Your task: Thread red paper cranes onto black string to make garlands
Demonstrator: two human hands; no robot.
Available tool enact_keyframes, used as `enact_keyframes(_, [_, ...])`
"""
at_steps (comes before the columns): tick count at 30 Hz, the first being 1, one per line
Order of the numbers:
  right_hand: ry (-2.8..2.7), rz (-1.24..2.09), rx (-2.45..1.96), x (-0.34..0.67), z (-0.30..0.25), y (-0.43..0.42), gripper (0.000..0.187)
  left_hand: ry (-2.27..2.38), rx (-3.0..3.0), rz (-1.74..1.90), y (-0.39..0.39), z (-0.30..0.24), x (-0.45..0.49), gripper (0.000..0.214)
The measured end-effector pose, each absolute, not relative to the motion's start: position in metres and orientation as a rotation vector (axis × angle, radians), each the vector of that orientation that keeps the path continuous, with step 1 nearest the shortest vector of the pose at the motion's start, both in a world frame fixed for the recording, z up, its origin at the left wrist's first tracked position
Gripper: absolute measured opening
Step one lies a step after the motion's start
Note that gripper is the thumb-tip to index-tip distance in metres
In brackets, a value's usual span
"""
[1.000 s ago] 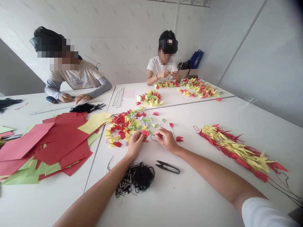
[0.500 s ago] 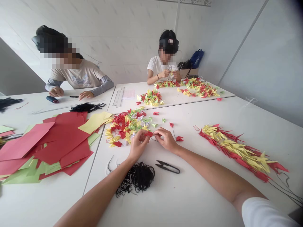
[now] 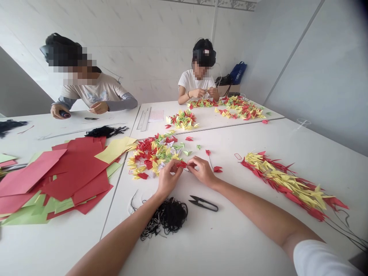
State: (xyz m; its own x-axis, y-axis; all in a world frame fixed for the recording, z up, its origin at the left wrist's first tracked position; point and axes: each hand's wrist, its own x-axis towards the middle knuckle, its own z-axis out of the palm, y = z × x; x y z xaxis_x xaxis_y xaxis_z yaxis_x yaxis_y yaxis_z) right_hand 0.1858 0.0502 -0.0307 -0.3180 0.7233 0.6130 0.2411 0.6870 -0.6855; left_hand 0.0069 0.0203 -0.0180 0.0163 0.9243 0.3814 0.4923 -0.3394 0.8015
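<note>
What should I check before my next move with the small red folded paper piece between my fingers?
1. Small red folded paper piece pinched between left hand and right hand: ok.
2. Thread through that piece: cannot tell, the fingers hide it.
3. Tangle of black thread lying below the left hand, within reach: ok.
4. Black-handled thread snips lying on the white table below the right hand, apart from it: ok.
5. Long red-and-yellow strand of folded paper pieces lying well to the right of the hands: ok.
6. Multicoloured pile of folded paper pieces right by the left hand: cannot tell whether they touch.
</note>
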Motion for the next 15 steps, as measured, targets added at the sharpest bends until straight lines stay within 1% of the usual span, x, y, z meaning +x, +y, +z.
enact_keyframes(5, [-1.888, 0.591, -0.724, 0.186, -0.029, 0.047, 0.013, 1.346, 1.975, 1.435, 0.019, -0.016, 0.005, 0.007])
enact_keyframes(7, [-1.887, 0.560, -0.719, 0.186, -0.028, 0.045, 0.003, 1.327, 2.010, 1.494, 0.019, -0.015, 0.006, 0.006])
enact_keyframes(8, [-1.892, 0.532, -0.718, 0.186, -0.028, 0.044, 0.008, 1.325, 2.031, 1.507, 0.018, -0.015, 0.006, 0.006])
enact_keyframes(10, [-1.935, 0.467, -0.693, 0.187, -0.027, 0.041, 0.026, 1.316, 2.091, 1.496, 0.017, -0.014, 0.008, 0.006])
enact_keyframes(11, [-1.978, 0.437, -0.664, 0.188, -0.026, 0.040, 0.030, 1.306, 2.122, 1.485, 0.016, -0.014, 0.008, 0.006])
enact_keyframes(12, [-2.021, 0.409, -0.631, 0.188, -0.026, 0.039, 0.028, 1.289, 2.148, 1.476, 0.015, -0.013, 0.009, 0.006])
enact_keyframes(15, [-2.057, 0.337, -0.574, 0.189, -0.025, 0.037, 0.011, 1.228, 2.153, 1.503, 0.011, -0.009, 0.010, 0.008])
